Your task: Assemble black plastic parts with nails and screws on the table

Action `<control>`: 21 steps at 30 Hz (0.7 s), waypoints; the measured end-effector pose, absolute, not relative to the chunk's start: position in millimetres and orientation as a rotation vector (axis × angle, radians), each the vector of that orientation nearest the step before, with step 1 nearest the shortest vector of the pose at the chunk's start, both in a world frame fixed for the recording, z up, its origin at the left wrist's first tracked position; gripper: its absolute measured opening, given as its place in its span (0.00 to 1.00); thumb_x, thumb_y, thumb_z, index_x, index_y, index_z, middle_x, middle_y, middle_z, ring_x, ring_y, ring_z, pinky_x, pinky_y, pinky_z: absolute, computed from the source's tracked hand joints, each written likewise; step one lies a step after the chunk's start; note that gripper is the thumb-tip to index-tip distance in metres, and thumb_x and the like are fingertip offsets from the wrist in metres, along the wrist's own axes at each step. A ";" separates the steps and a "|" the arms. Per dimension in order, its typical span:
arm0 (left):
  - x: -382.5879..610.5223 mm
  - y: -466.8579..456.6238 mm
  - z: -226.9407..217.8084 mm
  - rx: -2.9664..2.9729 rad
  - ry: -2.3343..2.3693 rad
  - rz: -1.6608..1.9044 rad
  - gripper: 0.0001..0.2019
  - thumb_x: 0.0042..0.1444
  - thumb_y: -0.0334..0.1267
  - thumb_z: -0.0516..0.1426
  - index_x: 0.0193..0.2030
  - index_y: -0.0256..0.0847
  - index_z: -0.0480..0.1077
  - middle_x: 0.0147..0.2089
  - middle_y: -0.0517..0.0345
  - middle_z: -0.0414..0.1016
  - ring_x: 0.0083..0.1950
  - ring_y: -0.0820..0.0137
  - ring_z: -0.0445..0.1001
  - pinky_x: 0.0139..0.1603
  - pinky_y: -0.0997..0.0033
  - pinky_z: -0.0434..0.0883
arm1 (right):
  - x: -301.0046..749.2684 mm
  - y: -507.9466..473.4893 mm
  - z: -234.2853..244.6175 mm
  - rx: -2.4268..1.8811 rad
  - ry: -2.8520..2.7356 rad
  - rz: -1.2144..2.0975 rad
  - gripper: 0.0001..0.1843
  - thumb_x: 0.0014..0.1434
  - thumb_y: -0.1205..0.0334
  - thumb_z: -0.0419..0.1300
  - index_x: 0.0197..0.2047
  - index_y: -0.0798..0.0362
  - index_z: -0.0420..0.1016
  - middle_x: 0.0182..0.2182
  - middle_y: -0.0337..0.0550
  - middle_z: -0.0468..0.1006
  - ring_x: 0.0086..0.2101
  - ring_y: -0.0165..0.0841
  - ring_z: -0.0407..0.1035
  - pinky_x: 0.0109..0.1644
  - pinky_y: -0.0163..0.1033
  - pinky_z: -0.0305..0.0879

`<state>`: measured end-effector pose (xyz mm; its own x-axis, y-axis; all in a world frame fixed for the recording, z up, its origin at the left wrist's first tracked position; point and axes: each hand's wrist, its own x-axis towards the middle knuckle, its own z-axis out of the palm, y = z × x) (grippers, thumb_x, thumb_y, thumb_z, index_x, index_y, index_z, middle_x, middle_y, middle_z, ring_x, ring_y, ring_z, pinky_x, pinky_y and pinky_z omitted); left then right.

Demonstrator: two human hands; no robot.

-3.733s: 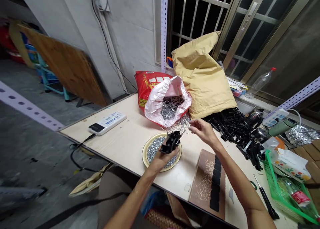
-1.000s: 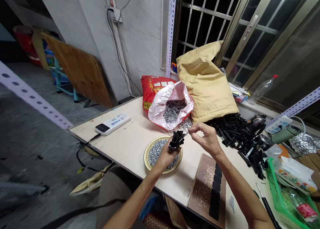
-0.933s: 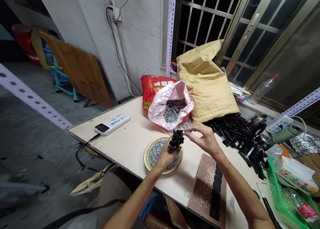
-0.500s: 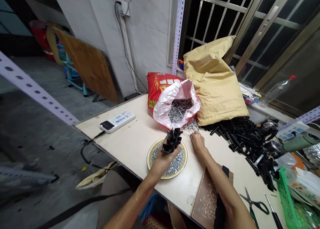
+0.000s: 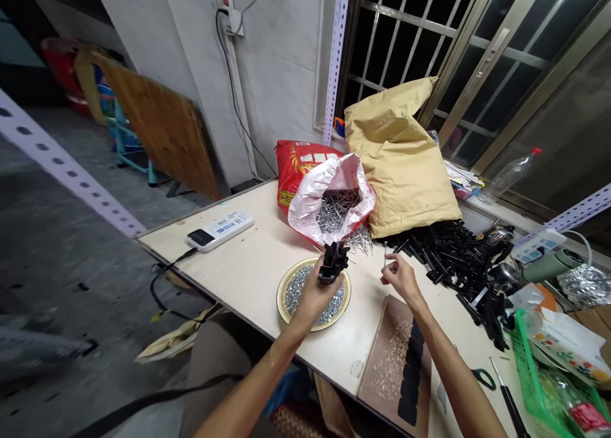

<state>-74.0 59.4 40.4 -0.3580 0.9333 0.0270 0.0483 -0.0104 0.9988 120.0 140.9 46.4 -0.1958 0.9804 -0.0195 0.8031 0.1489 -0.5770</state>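
Observation:
My left hand (image 5: 312,298) is closed around black plastic parts (image 5: 333,261), holding them above a plate (image 5: 281,312) of small shiny metal pieces. In my right hand (image 5: 400,275), thumb and fingers pinch a thin metal pin (image 5: 386,252), which points upward. Behind the plate, a red bag (image 5: 296,164) with its white lining folded out holds many long metal pins (image 5: 337,212). More loose pins (image 5: 360,238) lie at the bag's mouth. To the right, a large heap of black plastic parts (image 5: 443,250) covers the table.
A brown board (image 5: 382,368) with a row of black pads lies at the near edge, below my right forearm. Partly hidden scissors (image 5: 484,379), a thin tool with a black handle (image 5: 513,409) and a green basket (image 5: 529,368) are right. A power bank (image 5: 220,232) sits left; a tan sack (image 5: 405,170) stands behind.
My right hand has lifted from the loose pins beside the bag and moved right and nearer, now with a pin in its fingers. My left hand keeps its black parts over the plate.

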 end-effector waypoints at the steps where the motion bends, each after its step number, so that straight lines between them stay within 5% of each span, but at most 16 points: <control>1: -72.1 61.1 40.6 1.139 1.524 1.446 0.11 0.43 0.35 0.56 0.37 0.42 0.70 0.32 0.59 0.76 0.33 0.65 0.73 0.35 0.68 0.67 | 120.2 134.9 57.1 -1.581 -1.953 0.814 0.17 0.55 0.67 0.53 0.49 0.56 0.68 0.25 0.35 0.73 0.25 0.29 0.73 0.33 0.35 0.71; 4: -66.0 67.7 40.8 1.293 1.640 1.355 0.15 0.42 0.29 0.54 0.39 0.42 0.70 0.31 0.59 0.75 0.33 0.64 0.73 0.34 0.68 0.66 | 113.2 117.0 92.0 -1.201 -1.649 1.125 0.17 0.53 0.57 0.60 0.45 0.55 0.71 0.28 0.37 0.75 0.27 0.31 0.74 0.35 0.40 0.73; 7: -60.4 72.6 41.3 1.326 1.660 1.280 0.18 0.41 0.27 0.54 0.41 0.41 0.70 0.30 0.59 0.74 0.32 0.64 0.72 0.34 0.68 0.65 | 101.9 106.1 119.7 -0.990 -1.780 1.065 0.13 0.51 0.52 0.64 0.35 0.53 0.77 0.37 0.45 0.78 0.39 0.36 0.74 0.45 0.44 0.70; 11: -54.7 71.3 43.5 1.246 1.423 1.261 0.17 0.38 0.26 0.54 0.38 0.39 0.70 0.28 0.62 0.71 0.29 0.69 0.69 0.30 0.72 0.65 | 91.3 108.5 131.3 -0.837 -2.114 0.778 0.08 0.51 0.55 0.66 0.32 0.50 0.80 0.50 0.47 0.74 0.53 0.40 0.66 0.58 0.49 0.59; 21: -43.5 59.6 50.2 1.121 1.170 1.169 0.16 0.34 0.30 0.55 0.35 0.39 0.70 0.25 0.64 0.66 0.22 0.75 0.60 0.20 0.76 0.60 | 82.6 110.7 137.6 -0.861 -2.603 0.599 0.05 0.54 0.61 0.65 0.35 0.49 0.81 0.52 0.45 0.71 0.55 0.39 0.62 0.59 0.47 0.56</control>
<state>-43.5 59.6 50.2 0.0312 0.9972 -0.0684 -0.0677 0.0704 0.9952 82.6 110.7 137.6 -0.7611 0.6238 0.1778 0.4833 0.7282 -0.4860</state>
